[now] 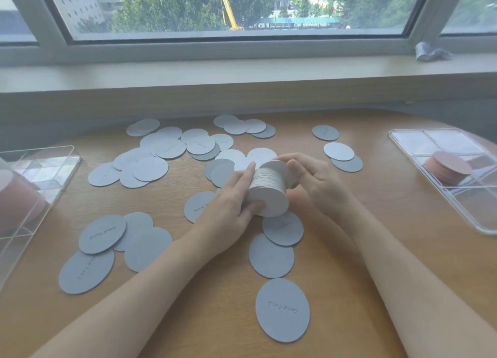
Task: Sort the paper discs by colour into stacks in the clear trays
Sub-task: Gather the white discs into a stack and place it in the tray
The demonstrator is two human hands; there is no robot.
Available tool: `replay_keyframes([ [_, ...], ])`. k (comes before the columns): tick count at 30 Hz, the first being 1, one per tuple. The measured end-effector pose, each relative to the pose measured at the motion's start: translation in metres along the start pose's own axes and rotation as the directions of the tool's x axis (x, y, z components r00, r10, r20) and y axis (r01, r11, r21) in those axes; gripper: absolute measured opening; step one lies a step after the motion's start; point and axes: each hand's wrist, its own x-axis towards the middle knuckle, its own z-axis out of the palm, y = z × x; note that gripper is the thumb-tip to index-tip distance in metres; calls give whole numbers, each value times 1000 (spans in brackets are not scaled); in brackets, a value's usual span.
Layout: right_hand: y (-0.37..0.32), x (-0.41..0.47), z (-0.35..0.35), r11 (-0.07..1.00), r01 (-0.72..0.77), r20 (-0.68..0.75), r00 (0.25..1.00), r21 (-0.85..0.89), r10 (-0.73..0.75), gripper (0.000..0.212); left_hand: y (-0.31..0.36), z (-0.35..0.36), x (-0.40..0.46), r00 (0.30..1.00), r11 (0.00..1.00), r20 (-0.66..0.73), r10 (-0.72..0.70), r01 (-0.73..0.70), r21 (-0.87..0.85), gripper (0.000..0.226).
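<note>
Where the wooden table [376,223] meets its left edge, we see a clear plastic tray [57,175] holding a stack of pink paper discs [18,196]. Just beside it, loose grey-blue paper discs [102,234] lie scattered flat across the tabletop, many overlapping, some printed with small script. At the middle, our left hand [231,210] curls its fingers round the near side of a thick stack of white paper discs [269,189], which is tipped on its side above the table so that the disc edges show. Our right hand [312,177] grips the far end of the same stack, thumb over the top, so both hands hold it between them. More grey-blue discs lie under and beyond the hands, and a few sit apart further right. Near the right edge, a second clear divided tray [441,207] contains another stack of pink discs [447,166] in one of its middle compartments. Behind the table runs a window sill [242,70].
</note>
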Motion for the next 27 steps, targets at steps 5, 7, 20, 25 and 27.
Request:
replay_keyframes([
  [5,-7,-6,8,966,-78,315,936,-246,156,85,0,1,-1,998,998,47,-36,33,62,75],
  [7,-8,-6,12,959,-46,345,927,-280,145,91,2,1,0,998,996,55,-21,16,90,74],
  [20,18,2,-20,961,-90,-36,996,-262,83,77,-10,-2,1,975,977,-222,18,29,210,55],
  [25,31,5,-33,942,-241,-77,970,-234,230,76,-11,-13,6,966,972,-256,30,32,233,43],
  [27,32,5,-32,941,-222,-64,975,-256,213,73,-7,-24,16,968,972,-248,37,22,233,38],
])
